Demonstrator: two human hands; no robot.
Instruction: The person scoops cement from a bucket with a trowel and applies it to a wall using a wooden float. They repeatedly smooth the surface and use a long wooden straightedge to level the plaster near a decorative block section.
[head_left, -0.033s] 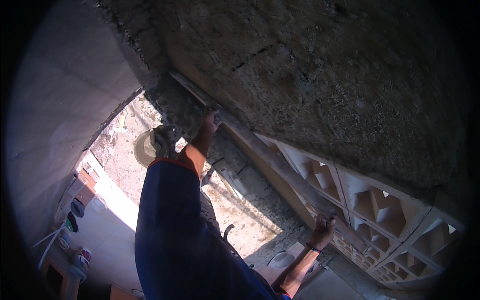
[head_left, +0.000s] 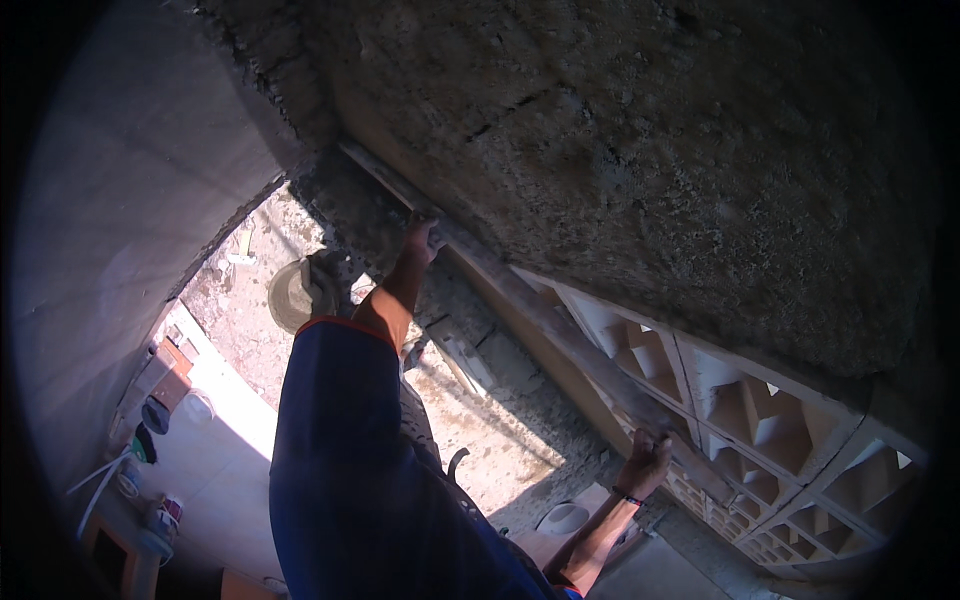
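Observation:
Both my hands grip a long, mortar-smeared straightedge board (head_left: 515, 287) that runs slantwise along the wall. My left hand (head_left: 424, 238) is closed round it toward its far end. My right hand (head_left: 648, 462), with a dark band at the wrist, is closed on it nearer its lower right end. The board lies along the lower edge of the rough, wet-looking plaster (head_left: 640, 160), partly in front of the pale pierced blocks (head_left: 765, 425). Fingers on the board's hidden side do not show.
A smooth grey wall (head_left: 150, 190) rises at the left. On the splattered floor (head_left: 510, 440) below stand a round tub of mortar (head_left: 291, 298) and a white round container (head_left: 563, 518). Several tools and buckets (head_left: 168, 515) sit at the lower left.

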